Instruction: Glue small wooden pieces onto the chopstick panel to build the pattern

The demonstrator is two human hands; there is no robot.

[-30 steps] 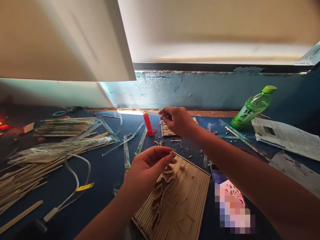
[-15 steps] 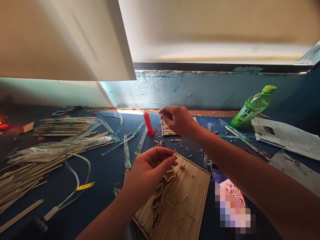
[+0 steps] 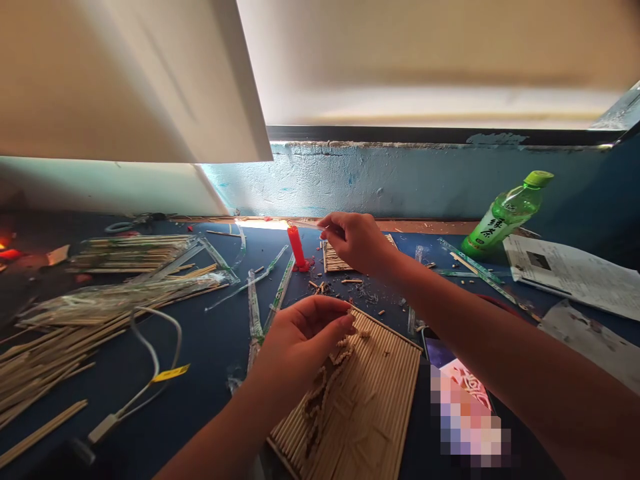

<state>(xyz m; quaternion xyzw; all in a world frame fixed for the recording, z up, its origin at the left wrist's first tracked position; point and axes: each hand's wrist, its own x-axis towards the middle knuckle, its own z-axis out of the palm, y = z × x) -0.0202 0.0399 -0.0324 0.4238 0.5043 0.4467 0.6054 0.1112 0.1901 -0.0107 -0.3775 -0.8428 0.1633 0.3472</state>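
My right hand (image 3: 357, 240) is pinched around a thin pale stick (image 3: 307, 224), whose far end reaches the top of a red candle (image 3: 296, 248). A small bright glow shows at the candle's tip. Thumb and fingertips of my left hand (image 3: 305, 340) are pressed together over a panel of thin wooden sticks laid side by side (image 3: 385, 373); whatever they pinch is too small to make out. Beaded-looking strips of tiny wooden pieces (image 3: 325, 387) lie on this panel, partly behind the left hand. A smaller stick panel (image 3: 334, 259) lies under my right hand.
Bundles of wooden sticks (image 3: 60, 340) and plastic wrappers (image 3: 125, 293) cover the left side, near a white cable (image 3: 155, 353). A green bottle (image 3: 507, 213), printed papers (image 3: 575, 273) and a phone (image 3: 445, 353) are at right. Scraps (image 3: 355, 293) litter the middle.
The candle's tip looks brighter now, with the thin stick's end still at it. Both hands have stayed almost where they were.
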